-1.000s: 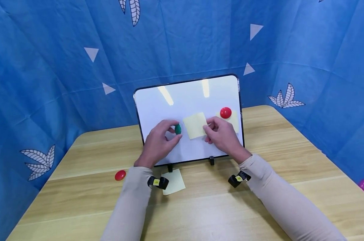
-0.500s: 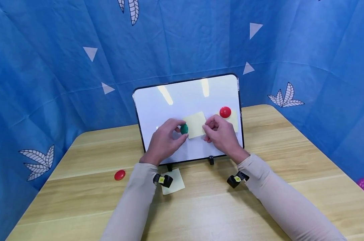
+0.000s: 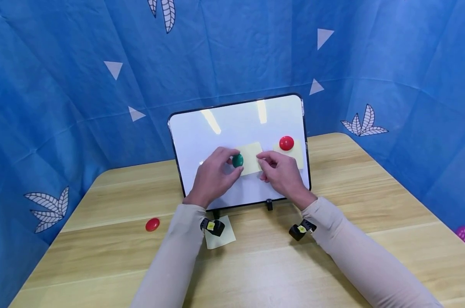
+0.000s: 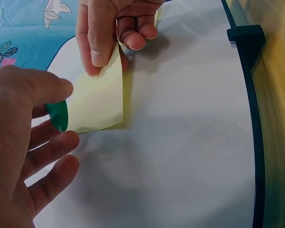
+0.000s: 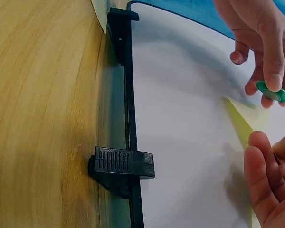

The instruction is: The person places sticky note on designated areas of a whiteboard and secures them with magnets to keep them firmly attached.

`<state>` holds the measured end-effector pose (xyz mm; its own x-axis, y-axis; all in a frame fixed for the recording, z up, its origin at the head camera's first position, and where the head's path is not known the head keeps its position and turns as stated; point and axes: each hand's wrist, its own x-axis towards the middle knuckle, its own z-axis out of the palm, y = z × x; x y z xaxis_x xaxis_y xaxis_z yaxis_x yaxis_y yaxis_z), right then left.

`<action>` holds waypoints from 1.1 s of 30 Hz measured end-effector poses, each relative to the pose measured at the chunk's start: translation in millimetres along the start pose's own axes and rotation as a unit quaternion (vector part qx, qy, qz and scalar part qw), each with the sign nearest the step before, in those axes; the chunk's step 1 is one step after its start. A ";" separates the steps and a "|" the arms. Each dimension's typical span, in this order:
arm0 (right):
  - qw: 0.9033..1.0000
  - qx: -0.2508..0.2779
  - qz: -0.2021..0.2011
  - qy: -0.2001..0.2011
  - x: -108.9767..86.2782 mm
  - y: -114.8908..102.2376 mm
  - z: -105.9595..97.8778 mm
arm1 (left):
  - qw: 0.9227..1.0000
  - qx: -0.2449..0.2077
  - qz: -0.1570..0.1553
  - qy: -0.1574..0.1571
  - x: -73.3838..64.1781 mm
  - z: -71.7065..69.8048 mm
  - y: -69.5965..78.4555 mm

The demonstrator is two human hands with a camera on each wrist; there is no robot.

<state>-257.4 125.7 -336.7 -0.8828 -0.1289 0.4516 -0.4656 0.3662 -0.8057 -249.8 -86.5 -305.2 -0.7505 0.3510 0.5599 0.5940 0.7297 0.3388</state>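
Note:
My left hand point(image 3: 216, 176) pinches a round green magnet point(image 3: 238, 160) between thumb and fingers. The magnet overlaps the left part of a pale yellow sticky note point(image 3: 251, 155) in the head view. My right hand point(image 3: 282, 172) pinches that note by its right edge, flat side toward the whiteboard point(image 3: 217, 141). In the left wrist view the note point(image 4: 97, 99) stands slightly off the board at its lower edge, and the green magnet point(image 4: 58, 115) is beside its corner. The right wrist view shows the magnet's pale underside point(image 5: 271, 95) under the left thumb.
A red magnet point(image 3: 286, 143) holds another yellow note point(image 3: 297, 156) at the board's right side. Black stand clips point(image 3: 269, 204) support the board's lower edge. On the wooden table point(image 3: 113, 256) lie a loose red magnet point(image 3: 153, 224) and a note point(image 3: 222, 239), partly behind the left wrist camera.
My left hand has moved right with the green magnet, from beside the note to over its left part. The magnet's face has turned more into view. My right hand and the note have barely shifted.

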 end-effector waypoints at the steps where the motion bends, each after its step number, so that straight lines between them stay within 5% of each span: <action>1: 1.000 -0.002 0.001 0.000 0.1 0.0 -0.1 | 1.000 0.002 0.002 0.006 0.9 0.5 -0.2; 16: 1.000 -0.018 -0.004 -0.007 -0.2 -0.4 -1.4 | 0.996 0.025 0.021 0.081 10.2 5.3 1.2; 23: 1.000 -0.024 -0.005 -0.008 0.1 -0.7 -1.6 | 0.996 0.031 0.012 0.084 13.8 7.8 4.0; 33: 1.000 -0.029 -0.008 -0.006 -0.2 0.1 -0.6 | 0.990 0.115 0.024 0.081 21.8 10.2 6.8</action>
<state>-257.2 126.3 -336.7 -0.8763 -0.1455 0.4592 -0.4753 0.4167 -0.7749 -265.1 -67.9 -298.4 -0.6561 0.3028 0.6912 0.5314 0.8358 0.1382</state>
